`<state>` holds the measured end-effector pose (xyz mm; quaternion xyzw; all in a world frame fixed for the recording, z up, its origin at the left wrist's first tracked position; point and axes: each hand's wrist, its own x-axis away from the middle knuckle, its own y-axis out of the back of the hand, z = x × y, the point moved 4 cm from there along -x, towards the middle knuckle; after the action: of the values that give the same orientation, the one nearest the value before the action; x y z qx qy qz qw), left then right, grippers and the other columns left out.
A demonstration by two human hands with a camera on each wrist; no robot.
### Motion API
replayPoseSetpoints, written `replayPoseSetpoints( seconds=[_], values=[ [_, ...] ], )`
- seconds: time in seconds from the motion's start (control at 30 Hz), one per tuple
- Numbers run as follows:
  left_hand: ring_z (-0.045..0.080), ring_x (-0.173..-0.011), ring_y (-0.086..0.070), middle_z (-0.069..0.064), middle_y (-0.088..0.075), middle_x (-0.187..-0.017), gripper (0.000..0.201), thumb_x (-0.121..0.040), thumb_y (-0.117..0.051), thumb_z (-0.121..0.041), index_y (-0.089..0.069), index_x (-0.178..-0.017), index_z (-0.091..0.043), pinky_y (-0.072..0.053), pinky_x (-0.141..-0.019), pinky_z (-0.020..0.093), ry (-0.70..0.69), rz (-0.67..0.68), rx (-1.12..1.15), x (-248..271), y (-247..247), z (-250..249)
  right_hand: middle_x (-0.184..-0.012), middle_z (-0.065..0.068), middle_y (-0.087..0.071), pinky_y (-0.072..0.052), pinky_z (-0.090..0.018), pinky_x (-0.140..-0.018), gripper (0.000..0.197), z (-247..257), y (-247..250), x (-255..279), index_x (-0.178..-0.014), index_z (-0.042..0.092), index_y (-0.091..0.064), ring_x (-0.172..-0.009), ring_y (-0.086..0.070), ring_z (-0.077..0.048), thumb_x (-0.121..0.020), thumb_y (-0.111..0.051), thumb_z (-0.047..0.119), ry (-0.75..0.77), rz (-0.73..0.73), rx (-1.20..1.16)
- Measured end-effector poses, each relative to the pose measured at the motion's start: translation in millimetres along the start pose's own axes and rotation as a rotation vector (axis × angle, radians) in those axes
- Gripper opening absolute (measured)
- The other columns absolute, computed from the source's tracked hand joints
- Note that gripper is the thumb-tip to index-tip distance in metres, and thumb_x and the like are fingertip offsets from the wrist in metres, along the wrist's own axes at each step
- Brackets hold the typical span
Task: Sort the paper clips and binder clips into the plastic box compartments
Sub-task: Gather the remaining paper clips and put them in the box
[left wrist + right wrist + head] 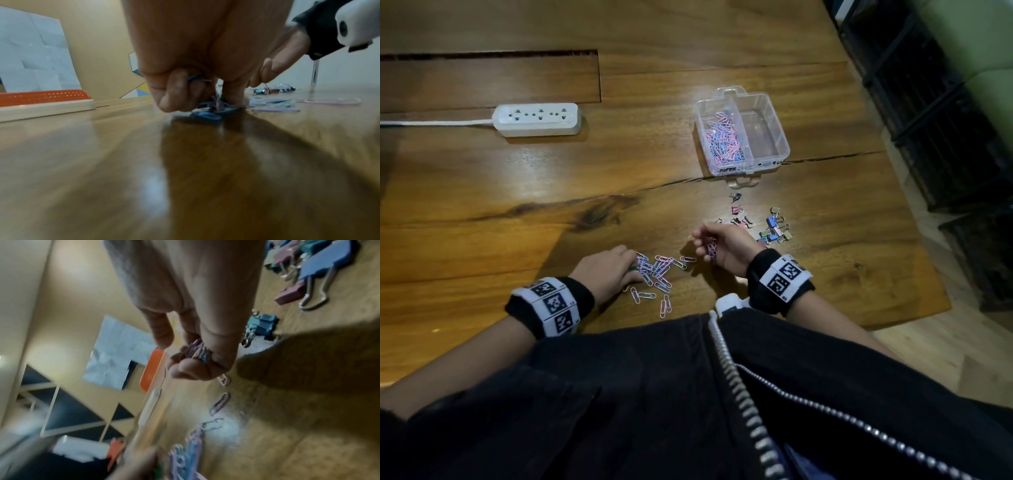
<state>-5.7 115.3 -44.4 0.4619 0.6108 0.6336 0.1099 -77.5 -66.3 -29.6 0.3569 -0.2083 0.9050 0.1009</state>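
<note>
Pink and blue paper clips point(657, 274) lie scattered on the wooden table near its front edge. My left hand point(609, 270) rests on the left side of that pile, fingers curled and pinching several clips point(207, 107) against the wood. My right hand point(722, 245) is lifted just right of the pile and holds a small bunch of paper clips point(197, 352) in its curled fingers. Coloured binder clips point(770, 228) lie in a loose group behind the right hand. The clear plastic box point(774, 113) stands further back; its left compartment holds paper clips point(722, 137), the right one looks bare.
A white power strip point(537, 119) with its cord lies at the back left. An orange perforated tray point(44, 97) shows in the left wrist view. The table's right edge point(914, 205) drops off beside dark shelving.
</note>
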Motion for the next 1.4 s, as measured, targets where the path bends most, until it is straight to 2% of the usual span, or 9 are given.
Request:
replayPoseSetpoints(
  seconds=[0.17,0.27,0.37,0.5,0.63,0.73,0.9,1.13,1.4],
  values=[
    [0.019,-0.08,-0.045,0.0,-0.043,-0.084,0.022,-0.095,-0.039,-0.033,-0.039,-0.077,-0.02,-0.031,-0.062,0.029,0.05,-0.012,0.389,-11,8,-9,-0.078,0.002,-0.053,-0.042,-0.026,-0.073,0.017,-6,-20,-13,-0.078,0.016,-0.051,-0.076,-0.05,-0.013,-0.083,-0.062,0.028,0.272,-0.096,0.917],
    [0.01,-0.057,-0.045,-0.002,-0.04,-0.068,0.026,-0.097,-0.036,-0.025,-0.038,-0.071,-0.021,-0.033,-0.049,0.019,0.109,0.019,0.861,-11,20,-10,-0.104,-0.005,-0.049,-0.04,-0.033,-0.086,0.05,-16,-37,-18,-0.101,0.013,-0.052,-0.098,-0.043,-0.018,-0.07,-0.067,0.049,0.389,-0.071,1.453],
    [0.002,-0.035,-0.04,0.004,-0.043,-0.067,0.025,-0.099,-0.031,-0.018,-0.038,-0.075,-0.014,-0.029,-0.03,0.013,0.185,0.132,1.511,-10,22,-7,-0.114,-0.006,-0.044,-0.041,-0.033,-0.092,0.065,-22,-50,-17,-0.113,0.008,-0.044,-0.104,-0.039,-0.02,-0.068,-0.069,0.048,0.468,-0.022,1.625],
    [0.007,-0.039,-0.047,0.005,-0.048,-0.07,0.025,-0.097,-0.029,-0.013,-0.051,-0.084,-0.012,-0.032,-0.029,0.013,0.276,0.11,1.784,-10,20,3,-0.121,-0.012,-0.044,-0.041,-0.036,-0.097,0.032,-27,-57,-14,-0.117,0.004,-0.042,-0.108,-0.041,-0.024,-0.088,-0.05,0.013,0.519,0.044,1.645],
    [0.005,-0.038,-0.049,0.0,-0.045,-0.064,0.025,-0.096,-0.038,-0.031,-0.051,-0.085,-0.012,-0.036,-0.031,0.014,0.374,0.127,1.688,-8,16,6,-0.124,-0.01,-0.044,-0.037,-0.032,-0.099,0.034,-28,-55,-15,-0.12,0.006,-0.043,-0.112,-0.04,-0.022,-0.087,-0.052,0.009,0.496,0.087,1.652],
    [0.007,-0.041,-0.044,0.0,-0.045,-0.062,0.019,-0.082,-0.063,-0.021,-0.047,-0.073,-0.015,-0.038,-0.038,0.016,0.355,0.095,1.34,-6,13,13,-0.118,-0.01,-0.047,-0.038,-0.032,-0.099,0.024,-24,-50,-16,-0.112,0.006,-0.048,-0.108,-0.043,-0.021,-0.088,-0.05,0.007,0.377,0.066,1.506],
    [0.01,-0.06,-0.036,-0.005,-0.039,-0.067,0.031,-0.068,-0.078,-0.023,-0.049,-0.079,-0.019,-0.029,-0.054,0.023,0.269,-0.058,0.819,-7,14,11,-0.075,0.005,-0.047,-0.042,-0.019,-0.067,0.02,-11,-27,-11,-0.073,0.018,-0.044,-0.069,-0.046,-0.009,-0.093,-0.045,0.015,0.268,-0.02,0.896],
    [0.014,-0.086,-0.044,0.001,-0.044,-0.096,0.03,-0.081,-0.062,-0.039,-0.043,-0.089,-0.018,-0.037,-0.074,0.025,0.003,0.077,0.285,-19,4,-7,-0.07,-0.002,-0.043,-0.037,-0.017,-0.048,0.02,40,13,1,-0.081,0.012,-0.05,-0.056,-0.041,-0.01,-0.094,-0.037,0.005,0.152,0.013,0.309],
    [0.018,-0.08,-0.048,0.0,-0.045,-0.085,0.024,-0.093,-0.045,-0.035,-0.049,-0.081,-0.014,-0.037,-0.069,0.028,-0.085,0.225,0.306,-26,14,-11,-0.071,-0.003,-0.048,-0.041,-0.02,-0.052,0.022,119,37,-25,-0.071,0.009,-0.048,-0.053,-0.043,-0.01,-0.092,-0.042,0.005,0.262,-0.33,0.446]
  ],
)
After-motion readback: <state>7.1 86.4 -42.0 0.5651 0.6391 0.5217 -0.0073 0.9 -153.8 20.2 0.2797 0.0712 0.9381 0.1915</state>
